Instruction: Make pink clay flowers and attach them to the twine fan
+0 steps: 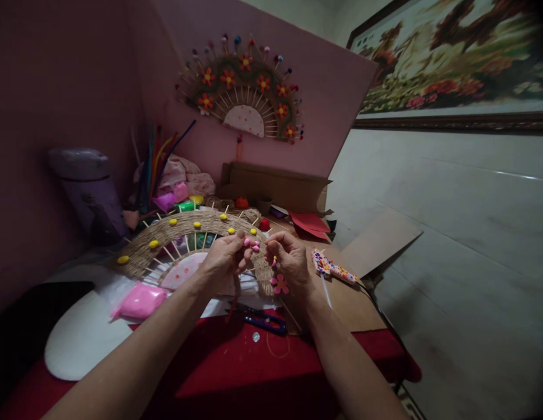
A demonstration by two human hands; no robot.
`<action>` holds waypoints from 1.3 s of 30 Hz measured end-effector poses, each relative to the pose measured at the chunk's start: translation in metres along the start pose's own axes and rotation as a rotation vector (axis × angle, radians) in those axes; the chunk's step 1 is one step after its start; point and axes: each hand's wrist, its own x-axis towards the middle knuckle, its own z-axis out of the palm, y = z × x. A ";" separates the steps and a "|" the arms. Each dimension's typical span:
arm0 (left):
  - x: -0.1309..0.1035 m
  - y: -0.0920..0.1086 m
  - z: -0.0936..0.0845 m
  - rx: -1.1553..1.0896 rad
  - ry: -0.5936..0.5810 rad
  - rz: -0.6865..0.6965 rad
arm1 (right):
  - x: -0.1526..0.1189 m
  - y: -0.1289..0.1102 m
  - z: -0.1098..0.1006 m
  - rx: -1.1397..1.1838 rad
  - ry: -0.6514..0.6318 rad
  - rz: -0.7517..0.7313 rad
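My left hand (225, 255) is closed in a pinch, with small pink clay pieces (255, 248) at its fingertips. Close beside it, my right hand (292, 262) has thumb and forefinger pressed together; what lies between them is too small to make out. A bit of pink and yellow shows by its curled fingers. Under both hands is a twine-wrapped fan of sticks (184, 230) with a pale spotted half-round centre. Several yellow clay dots (196, 225) run along its band. At the band's right end, a pink flower (279, 284) shows just below my right hand.
Blue-handled scissors (266, 322) and a pink clay packet (142, 300) lie in front of the fan. A flower-patterned glue gun (335, 268) rests on cardboard (358, 306) at right. A finished fan (245, 96) hangs behind. The table has a red cloth (236, 373).
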 end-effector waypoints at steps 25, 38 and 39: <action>0.002 -0.003 0.000 0.034 0.054 0.050 | 0.000 0.002 0.003 -0.166 0.020 -0.123; -0.001 -0.006 0.002 0.089 -0.043 0.030 | 0.001 0.005 0.000 -0.299 -0.030 -0.287; -0.001 -0.006 0.002 0.094 -0.049 0.024 | 0.001 0.005 0.000 -0.303 -0.028 -0.300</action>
